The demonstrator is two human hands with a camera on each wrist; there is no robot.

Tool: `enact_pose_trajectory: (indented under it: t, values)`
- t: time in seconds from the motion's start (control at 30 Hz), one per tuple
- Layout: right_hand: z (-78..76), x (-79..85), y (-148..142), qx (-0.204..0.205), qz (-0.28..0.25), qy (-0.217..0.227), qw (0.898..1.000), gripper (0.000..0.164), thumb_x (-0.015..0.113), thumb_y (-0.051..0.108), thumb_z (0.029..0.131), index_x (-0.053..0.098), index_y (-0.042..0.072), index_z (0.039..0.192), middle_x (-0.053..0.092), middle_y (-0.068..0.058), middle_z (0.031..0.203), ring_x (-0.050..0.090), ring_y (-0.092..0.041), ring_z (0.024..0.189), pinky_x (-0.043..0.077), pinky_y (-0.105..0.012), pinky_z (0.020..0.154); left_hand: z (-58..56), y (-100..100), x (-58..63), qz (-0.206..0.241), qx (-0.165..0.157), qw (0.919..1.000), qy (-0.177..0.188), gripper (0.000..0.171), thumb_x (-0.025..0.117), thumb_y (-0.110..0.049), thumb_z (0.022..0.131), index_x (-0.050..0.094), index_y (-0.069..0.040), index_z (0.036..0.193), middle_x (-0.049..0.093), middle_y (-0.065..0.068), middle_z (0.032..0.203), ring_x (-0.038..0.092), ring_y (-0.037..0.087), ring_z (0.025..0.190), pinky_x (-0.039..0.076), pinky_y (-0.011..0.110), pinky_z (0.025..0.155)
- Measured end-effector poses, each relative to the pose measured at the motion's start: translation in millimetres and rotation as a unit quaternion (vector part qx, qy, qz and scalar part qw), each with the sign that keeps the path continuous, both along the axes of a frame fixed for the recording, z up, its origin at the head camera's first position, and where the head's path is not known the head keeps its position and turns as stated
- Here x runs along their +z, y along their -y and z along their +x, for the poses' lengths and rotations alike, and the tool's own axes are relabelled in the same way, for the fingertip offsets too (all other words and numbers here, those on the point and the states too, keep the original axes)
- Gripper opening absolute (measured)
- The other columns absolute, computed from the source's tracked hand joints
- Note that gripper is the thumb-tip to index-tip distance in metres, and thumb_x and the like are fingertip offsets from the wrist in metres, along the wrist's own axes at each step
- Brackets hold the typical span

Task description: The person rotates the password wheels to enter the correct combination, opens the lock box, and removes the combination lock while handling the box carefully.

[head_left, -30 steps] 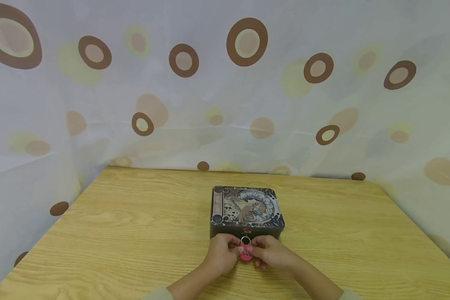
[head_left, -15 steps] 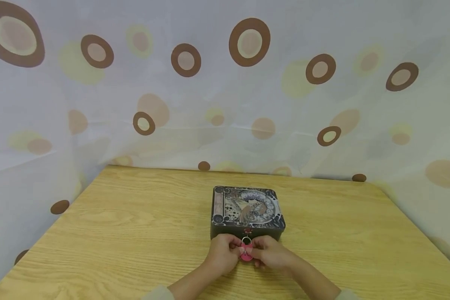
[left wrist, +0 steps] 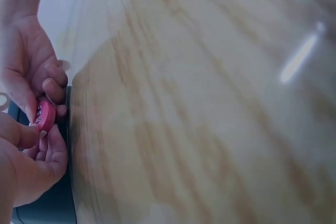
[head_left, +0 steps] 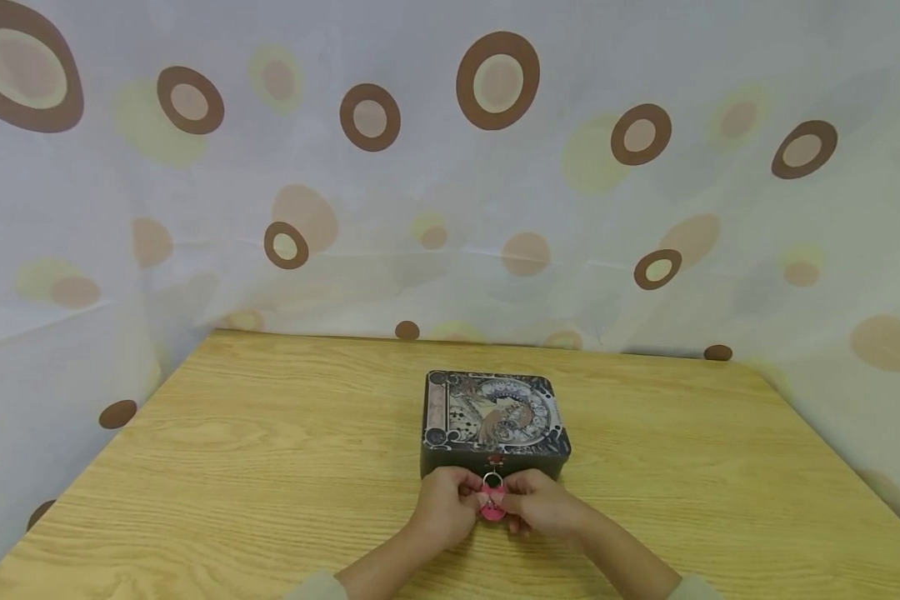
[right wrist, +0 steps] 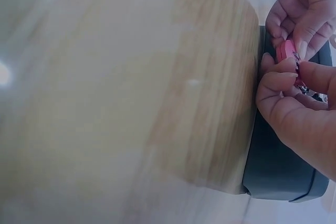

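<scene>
The left hand [head_left: 446, 508] and right hand [head_left: 543, 504] are both pinching a pink padlock [head_left: 492, 514] between thumbs and fingers, just in front of a dark patterned box [head_left: 495, 412]. The step in hand is, in this inspector's judgement, working the number dials [left wrist: 40, 110]; the next move is likely calling for a steady lock body and small thumb turns. Thumbs are partly covering the dials, and their digits are not reading clearly. The shackle [head_left: 492, 474] is reaching up to a red clasp [head_left: 496, 459]; whether it is latched cannot be told. The box is resting on a wood-grain table [head_left: 270, 458], a spotted curtain [head_left: 420, 167] hanging behind.
</scene>
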State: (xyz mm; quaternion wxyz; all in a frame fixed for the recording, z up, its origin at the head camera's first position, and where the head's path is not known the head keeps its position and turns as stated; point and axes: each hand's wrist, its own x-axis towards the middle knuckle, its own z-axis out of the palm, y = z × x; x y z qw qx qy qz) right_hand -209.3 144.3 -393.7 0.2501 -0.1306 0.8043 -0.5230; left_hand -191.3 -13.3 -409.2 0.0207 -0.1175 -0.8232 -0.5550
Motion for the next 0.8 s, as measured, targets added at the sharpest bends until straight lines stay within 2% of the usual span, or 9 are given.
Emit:
enact_pose_trajectory:
  t: [0.13,0.37,0.8]
  values:
    - [0.5,-0.7,-0.4,-0.010,-0.006,0.010,1.000,0.024,0.046,0.011,0.093,0.058,-0.009,0.088,0.048,0.003,0.058,0.045,-0.007,0.054,0.038,-0.019,0.050,-0.4,1.1,-0.4,0.004,-0.003,1.0000,0.000,0.004,0.063,0.005,0.079,0.064,0.009,0.077,0.063,0.012,0.068,0.051,0.005,0.059,0.044,0.016,0.050]
    - [2.0,-1.6,-0.8,-0.031,-0.007,0.015,0.999,0.021,0.048,0.014,0.093,0.056,-0.006,0.091,0.048,0.002,0.060,0.045,-0.007,0.055,0.037,-0.019,0.051,-0.8,1.4,-0.1,0.005,-0.004,1.0000,0.001,0.005,0.064,0.004,0.079,0.064,0.009,0.077,0.063,0.012,0.068,0.050,0.005,0.059,0.044,0.017,0.049]
    - [1.8,-1.3,-1.0,-0.005,-0.011,-0.003,1.000,0.019,0.046,0.009,0.094,0.054,-0.004,0.082,0.046,0.002,0.058,0.043,-0.007,0.052,0.036,-0.018,0.049,0.8,-0.6,2.1,0.001,0.003,1.0000,0.004,0.004,0.064,0.005,0.079,0.064,0.009,0.077,0.063,0.011,0.068,0.050,0.006,0.060,0.044,0.017,0.051]
